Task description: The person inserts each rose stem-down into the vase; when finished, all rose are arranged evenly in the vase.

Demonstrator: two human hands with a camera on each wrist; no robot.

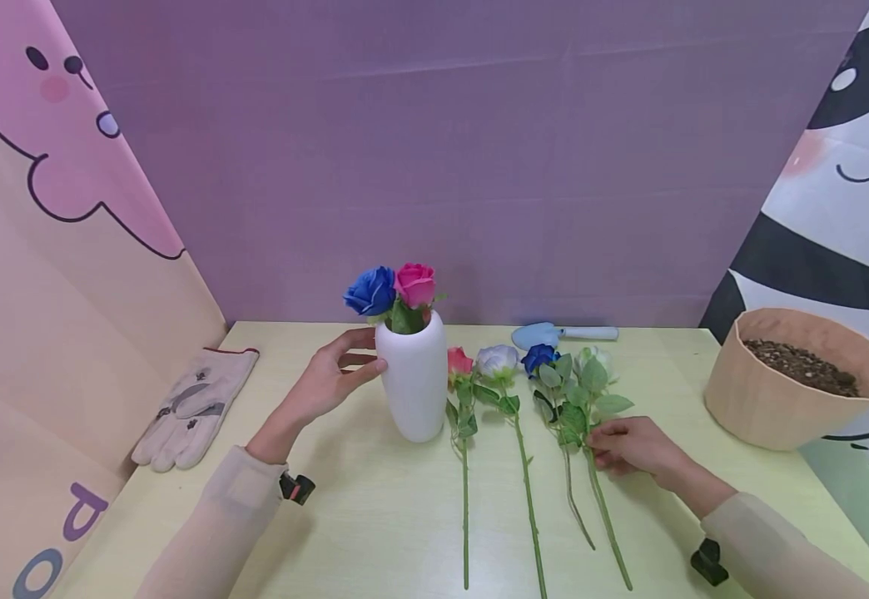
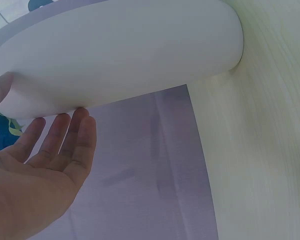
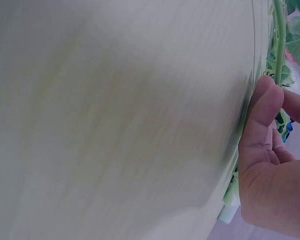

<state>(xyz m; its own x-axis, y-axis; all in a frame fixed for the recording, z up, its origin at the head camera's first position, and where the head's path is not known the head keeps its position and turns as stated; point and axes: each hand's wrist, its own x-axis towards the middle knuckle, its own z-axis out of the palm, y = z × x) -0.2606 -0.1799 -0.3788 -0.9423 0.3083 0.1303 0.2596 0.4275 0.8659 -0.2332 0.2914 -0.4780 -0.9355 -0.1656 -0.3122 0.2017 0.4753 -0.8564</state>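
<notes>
A white vase (image 1: 414, 383) stands upright on the table, holding a blue rose (image 1: 370, 291) and a pink rose (image 1: 415, 284). My left hand (image 1: 324, 378) holds the vase near its top, thumb at the front and fingers along the far side; the left wrist view shows these fingertips against the vase (image 2: 125, 55). To the right, my right hand (image 1: 635, 448) pinches the stem of a white rose (image 1: 597, 361) between thumb and fingers. Beside it lies a dark blue rose (image 1: 539, 358), its leaves overlapping. A pale lavender rose (image 1: 498, 362) and a coral rose (image 1: 459, 361) lie nearer the vase.
A blue hand trowel (image 1: 543, 334) lies behind the roses at the table's back edge. At the right stands a tan pot (image 1: 772, 399) with dark soil. Work gloves (image 1: 195, 408) lie at the left edge. Purple cloth (image 1: 464, 166) hangs behind the table.
</notes>
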